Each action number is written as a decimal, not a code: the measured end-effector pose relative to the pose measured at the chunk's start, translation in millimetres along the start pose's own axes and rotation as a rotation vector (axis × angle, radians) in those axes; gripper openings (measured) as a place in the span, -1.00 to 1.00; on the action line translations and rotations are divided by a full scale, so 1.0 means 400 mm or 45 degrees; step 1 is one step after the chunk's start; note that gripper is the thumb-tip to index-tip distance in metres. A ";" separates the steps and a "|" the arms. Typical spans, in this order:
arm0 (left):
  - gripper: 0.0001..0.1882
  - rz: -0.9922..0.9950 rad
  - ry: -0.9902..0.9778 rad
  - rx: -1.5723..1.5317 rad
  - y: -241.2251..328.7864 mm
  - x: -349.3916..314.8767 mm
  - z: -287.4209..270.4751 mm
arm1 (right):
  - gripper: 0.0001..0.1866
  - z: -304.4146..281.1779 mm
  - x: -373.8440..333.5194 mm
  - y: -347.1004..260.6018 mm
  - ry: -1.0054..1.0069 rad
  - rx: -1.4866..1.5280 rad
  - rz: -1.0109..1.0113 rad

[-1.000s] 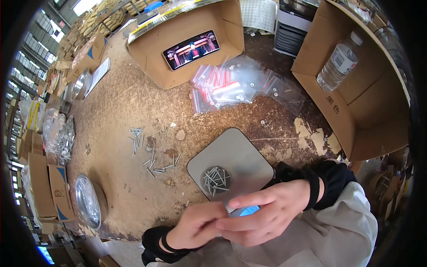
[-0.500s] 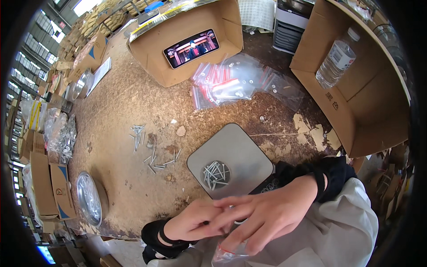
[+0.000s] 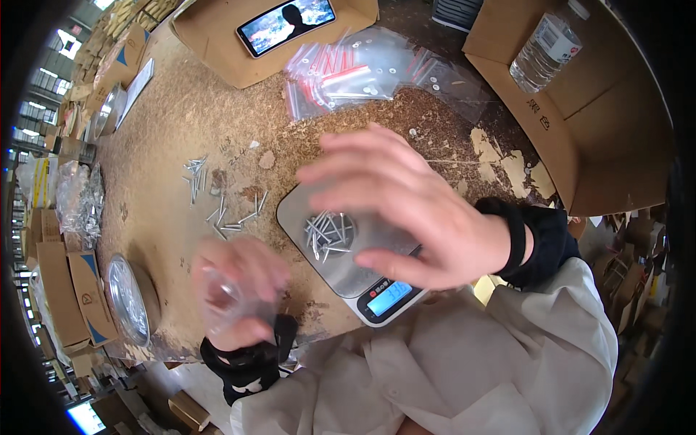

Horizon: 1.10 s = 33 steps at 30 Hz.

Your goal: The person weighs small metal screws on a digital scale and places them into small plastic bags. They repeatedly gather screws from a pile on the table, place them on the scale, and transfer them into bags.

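My left hand (image 3: 250, 268), smeared by motion, is closed on a clear plastic bag (image 3: 226, 308) over the near part of the table. With fingers stretched apart, my right hand (image 3: 406, 203) hovers above the kitchen scale (image 3: 355, 279) and holds nothing. The scale has a grey metal top, a lit blue display and a small round dish of silver screws (image 3: 330, 233) on it. More loose screws (image 3: 194, 176) lie in two small groups on the table, left of the scale.
Zip bags (image 3: 348, 72) with red strips and small white washers lie toward the back. Behind them a phone (image 3: 286, 25) leans in a cardboard box. Another carton (image 3: 580, 138) holds a water bottle (image 3: 547, 47) at right. A metal bowl (image 3: 130, 301) stands at the left edge.
My hands have parted: the left has moved left with the plastic bag, the right up over the scale. The scale's display now shows. The view has shifted, and the phone's picture differs.
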State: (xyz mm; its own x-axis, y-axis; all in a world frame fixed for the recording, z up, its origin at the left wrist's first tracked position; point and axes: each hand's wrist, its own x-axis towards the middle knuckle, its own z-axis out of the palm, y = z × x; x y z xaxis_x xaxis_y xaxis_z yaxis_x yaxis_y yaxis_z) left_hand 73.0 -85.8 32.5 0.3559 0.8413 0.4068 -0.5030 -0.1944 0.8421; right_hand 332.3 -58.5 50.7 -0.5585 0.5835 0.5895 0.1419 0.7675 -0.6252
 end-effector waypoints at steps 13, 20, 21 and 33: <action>-0.68 0.009 0.044 1.839 -0.005 0.039 0.000 | -0.06 0.080 -0.024 0.014 -0.267 -0.178 0.225; -0.61 -0.201 -0.152 1.548 -0.023 0.049 0.008 | -0.05 0.038 -0.019 0.000 0.007 -0.039 0.246; -0.54 -0.266 -0.151 1.487 -0.006 0.026 0.028 | -0.06 0.030 -0.005 -0.001 0.084 -0.022 0.118; -0.29 -0.806 -0.292 0.223 -0.102 0.035 0.127 | -0.27 -0.019 -0.027 -0.021 -0.055 -0.039 0.205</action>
State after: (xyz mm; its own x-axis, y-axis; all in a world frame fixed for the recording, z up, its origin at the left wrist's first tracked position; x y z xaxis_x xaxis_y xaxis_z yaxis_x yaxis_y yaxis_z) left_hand 138.6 -91.6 21.7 0.7062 0.6954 -0.1330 -0.0163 0.2038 0.9789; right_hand 343.5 -69.3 53.4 -0.5612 0.6883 0.4597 0.2572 0.6729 -0.6935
